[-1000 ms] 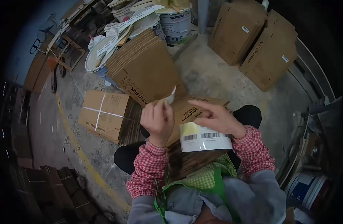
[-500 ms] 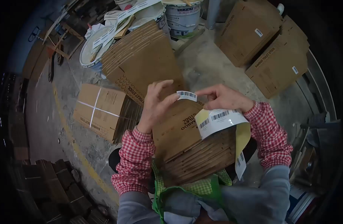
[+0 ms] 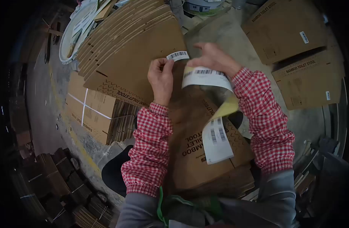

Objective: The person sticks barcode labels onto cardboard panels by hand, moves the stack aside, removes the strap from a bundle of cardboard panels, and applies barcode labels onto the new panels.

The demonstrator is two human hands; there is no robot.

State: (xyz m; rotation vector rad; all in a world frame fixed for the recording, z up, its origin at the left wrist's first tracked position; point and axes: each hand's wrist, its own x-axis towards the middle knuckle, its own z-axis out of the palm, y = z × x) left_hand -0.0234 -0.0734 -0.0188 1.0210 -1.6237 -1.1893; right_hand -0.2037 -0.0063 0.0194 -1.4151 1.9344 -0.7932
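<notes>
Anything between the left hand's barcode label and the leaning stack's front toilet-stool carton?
Nothing visible: the barcode label, pinched in the left hand, overlaps the front toilet-stool carton in view. Whether they touch is unclear.

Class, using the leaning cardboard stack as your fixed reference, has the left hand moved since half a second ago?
Yes: against the leaning cardboard stack, the left hand has moved up, from beside the printed lettering to above it.

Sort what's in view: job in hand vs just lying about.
Job in hand:
- barcode label, at the left hand
- label strip, at the right hand
- leaning carton stack, behind the label
- right-side cartons, likely, since labelled

Apparently lying about:
- bucket
- strapped carton bundle
</notes>
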